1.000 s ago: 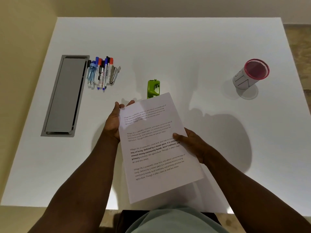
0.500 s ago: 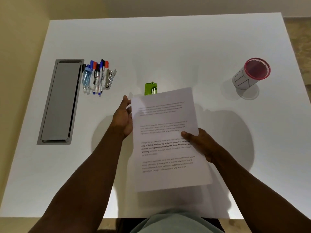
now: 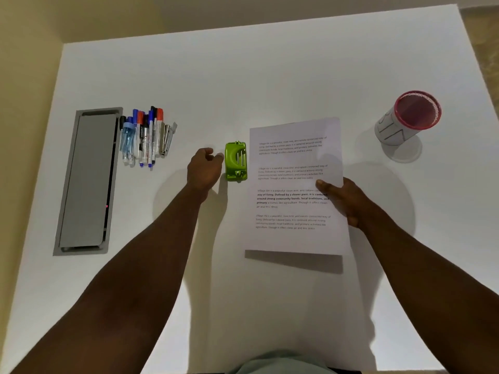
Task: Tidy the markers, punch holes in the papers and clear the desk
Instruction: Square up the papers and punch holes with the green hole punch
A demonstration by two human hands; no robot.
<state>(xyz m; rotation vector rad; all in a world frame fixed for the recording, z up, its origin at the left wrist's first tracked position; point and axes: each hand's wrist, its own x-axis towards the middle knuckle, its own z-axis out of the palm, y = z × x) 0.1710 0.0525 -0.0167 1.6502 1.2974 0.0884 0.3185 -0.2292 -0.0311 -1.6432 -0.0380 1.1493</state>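
Observation:
A sheet of printed papers (image 3: 294, 184) hangs just above the white desk (image 3: 243, 76), casting a shadow below its near edge. My right hand (image 3: 348, 201) pinches its right edge, thumb on top and fingers underneath. A green hole punch (image 3: 236, 161) stands on the desk right beside the papers' left edge. My left hand (image 3: 204, 168) is at the punch's left side with loosely curled fingers, its fingertips at the punch's edge and nothing held. Several markers (image 3: 145, 136) lie in a pile at the left.
A pink mesh pen cup (image 3: 405, 122) wrapped in white paper stands at the right. A grey cable hatch (image 3: 86, 182) is set into the desk at the left, next to the markers. A wall runs along the desk's left side.
My left hand let go of the papers and moved to the hole punch. My right hand carried the papers to the right, uncovering the punch.

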